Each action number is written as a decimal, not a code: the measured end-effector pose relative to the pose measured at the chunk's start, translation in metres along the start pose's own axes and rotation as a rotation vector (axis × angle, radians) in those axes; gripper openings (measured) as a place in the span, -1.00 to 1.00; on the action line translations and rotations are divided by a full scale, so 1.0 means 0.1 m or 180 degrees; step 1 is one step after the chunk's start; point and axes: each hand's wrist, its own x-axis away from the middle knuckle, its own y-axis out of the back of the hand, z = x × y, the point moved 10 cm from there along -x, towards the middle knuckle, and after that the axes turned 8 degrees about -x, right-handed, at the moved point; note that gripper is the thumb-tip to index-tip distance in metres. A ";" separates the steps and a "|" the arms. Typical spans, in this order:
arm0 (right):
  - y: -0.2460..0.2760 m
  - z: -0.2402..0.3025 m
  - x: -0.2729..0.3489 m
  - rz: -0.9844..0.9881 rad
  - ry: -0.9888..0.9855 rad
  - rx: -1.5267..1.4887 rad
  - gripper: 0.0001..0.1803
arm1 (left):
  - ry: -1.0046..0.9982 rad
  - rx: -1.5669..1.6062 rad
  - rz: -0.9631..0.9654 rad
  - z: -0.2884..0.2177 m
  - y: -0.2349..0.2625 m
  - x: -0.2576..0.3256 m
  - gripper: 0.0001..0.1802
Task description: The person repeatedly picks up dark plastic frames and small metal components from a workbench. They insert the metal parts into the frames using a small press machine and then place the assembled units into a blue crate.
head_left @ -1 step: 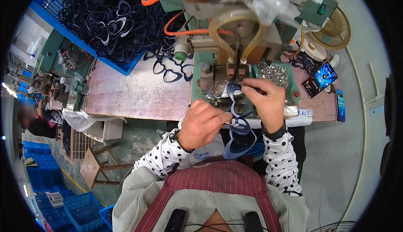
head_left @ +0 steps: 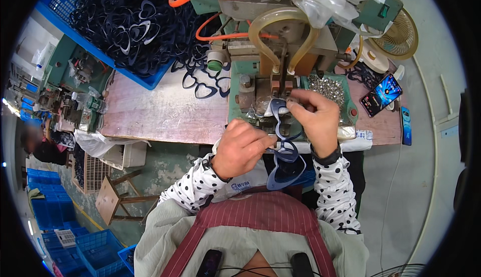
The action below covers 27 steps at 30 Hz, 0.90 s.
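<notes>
Dark blue heart-shaped eyeglass frames (head_left: 286, 152) hang from my left hand (head_left: 243, 149), closed on them with thumb and forefinger. Their upper part (head_left: 276, 116) reaches up to the copper-coloured jaws (head_left: 281, 87) of a bench machine, over a small white pad. My right hand (head_left: 318, 119) is at that upper end, just below the jaws, with thumb and forefinger nearly together. Whatever small thing sits between those fingertips is too small to make out. More heart-shaped rims (head_left: 285, 174) hang lower, over my lap.
A tray of small shiny metal parts (head_left: 325, 90) stands right of the jaws. Farther right lie a lit phone (head_left: 382, 95) and a blue phone (head_left: 406, 126). A blue crate (head_left: 150, 80) heaped with dark heart-shaped frames stands at the back left, loose ones (head_left: 204, 90) beside it.
My right hand has shifted very slightly, its forefinger rising a little toward the jaws. The left hand and the frames stay in place.
</notes>
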 end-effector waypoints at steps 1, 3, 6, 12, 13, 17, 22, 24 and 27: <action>-0.05 0.01 -0.02 -0.0004 -0.0013 -0.0215 -0.66 | -0.0069 0.0000 -0.0068 -0.02 0.01 0.00 -0.64; -0.15 0.03 -0.05 -0.0004 -0.0032 -0.0648 -0.56 | -0.0317 -0.0017 -0.0103 -0.11 0.06 0.05 -0.63; -0.16 0.00 -0.07 -0.0119 -0.0118 -0.0737 -0.42 | -0.0782 0.0035 -0.0450 -0.24 0.23 0.10 -0.63; 0.15 -0.05 -0.12 -0.0430 0.0323 -0.0142 -0.36 | -0.1168 0.0802 -0.0283 -0.27 0.09 -0.02 -0.69; 0.28 -0.17 -0.17 -0.0509 0.0406 -0.0051 -0.39 | -0.1064 0.0828 -0.0387 -0.26 0.03 -0.07 -0.67; 0.99 -0.59 -0.14 -0.1415 0.0467 0.1068 -0.52 | -0.1012 0.0580 -0.0340 -0.21 -0.12 -0.11 -0.64; 1.33 -1.28 -0.11 -0.1116 0.0079 0.1055 -0.64 | -0.0953 0.0816 -0.0399 -0.18 -0.12 -0.14 -0.61; 1.25 -1.13 -0.05 -0.1066 0.0076 0.1082 -0.66 | -0.0925 0.0841 -0.0395 -0.17 -0.13 -0.14 -0.60; 0.85 -0.80 0.08 -0.0942 0.1287 0.3097 -0.64 | -0.0979 0.0753 -0.0407 -0.17 -0.12 -0.15 -0.59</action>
